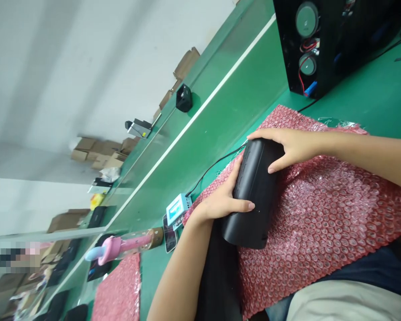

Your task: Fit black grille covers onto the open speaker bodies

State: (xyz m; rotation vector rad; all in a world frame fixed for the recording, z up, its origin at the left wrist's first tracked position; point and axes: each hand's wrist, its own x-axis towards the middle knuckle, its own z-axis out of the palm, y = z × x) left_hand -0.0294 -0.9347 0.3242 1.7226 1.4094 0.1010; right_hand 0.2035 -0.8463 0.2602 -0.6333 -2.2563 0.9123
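A black casing with rounded edges and a row of button shapes along one side, looking like a portable speaker, is held between both hands, tilted above red bubble wrap. My left hand grips its near-left side, thumb lying across the face. Around the upper end curls my right hand, its thumb on the face and fingers over the edge. The underside of the casing is hidden. Beneath my left forearm lies another long black object, partly covered.
A large black box with exposed round speaker cones and wires stands at upper right. A small light-blue device with a screen and cable sits beside a phone. A pink tumbler and more bubble wrap lie leftward. A green partition borders the bench.
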